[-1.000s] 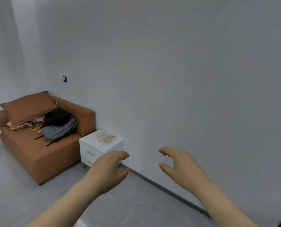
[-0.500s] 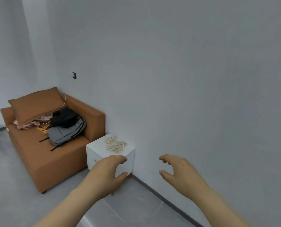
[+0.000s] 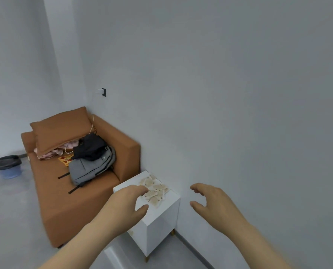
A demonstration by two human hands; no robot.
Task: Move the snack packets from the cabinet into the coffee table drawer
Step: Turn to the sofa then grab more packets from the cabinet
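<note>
Several pale snack packets (image 3: pixel 155 189) lie in a loose pile on top of a small white cabinet (image 3: pixel 161 222) that stands against the wall beside the sofa. My left hand (image 3: pixel 126 207) is stretched out in front of the cabinet's near corner, fingers loosely curled, holding nothing. My right hand (image 3: pixel 212 202) hovers to the right of the cabinet, in front of the wall, fingers and thumb spread and empty. Neither hand touches the packets. The cabinet's drawer fronts are hidden behind my left hand.
A brown sofa (image 3: pixel 70 200) left of the cabinet carries a cushion (image 3: pixel 61 127), a grey backpack (image 3: pixel 92 168) and a black bag (image 3: pixel 90 145). A blue bin with a black bag (image 3: pixel 8 167) stands on the grey floor at far left. The wall runs close on the right.
The view has come closer to the cabinet and turned left, so the cabinet now sits under my hands. Both hands stay raised and empty in the same pose.
</note>
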